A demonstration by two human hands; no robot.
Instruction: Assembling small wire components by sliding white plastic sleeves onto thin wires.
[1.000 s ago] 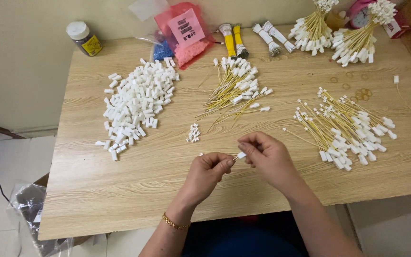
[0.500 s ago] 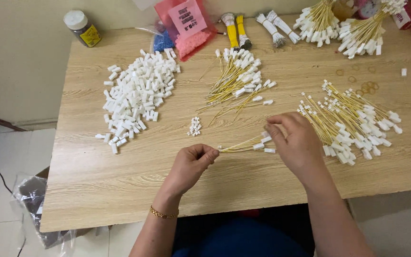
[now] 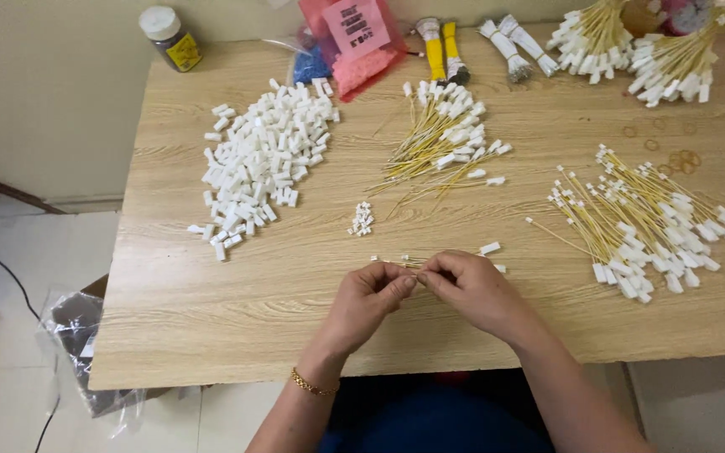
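Note:
My left hand (image 3: 371, 295) and my right hand (image 3: 472, 289) meet near the front edge of the wooden table (image 3: 211, 310), fingertips pinched together on thin yellow wires with white connectors (image 3: 490, 249) that stick out to the right of my fingers. A small cluster of tiny white pieces (image 3: 362, 218) lies just beyond my hands. A heap of white plastic housings (image 3: 262, 159) lies at the left. A pile of yellow wires with white ends (image 3: 446, 138) sits in the middle, and a larger pile (image 3: 644, 222) lies at the right.
Along the back edge stand a small jar (image 3: 169, 38), a pink bag (image 3: 354, 42), yellow-handled tools (image 3: 442, 46), and tied wire bundles (image 3: 631, 46). Rubber bands (image 3: 673, 155) lie at the right. A plastic bag (image 3: 77, 335) sits on the floor to the left.
My right hand has come back from the wire pile at the right to meet my left hand at the front of the table, holding wires.

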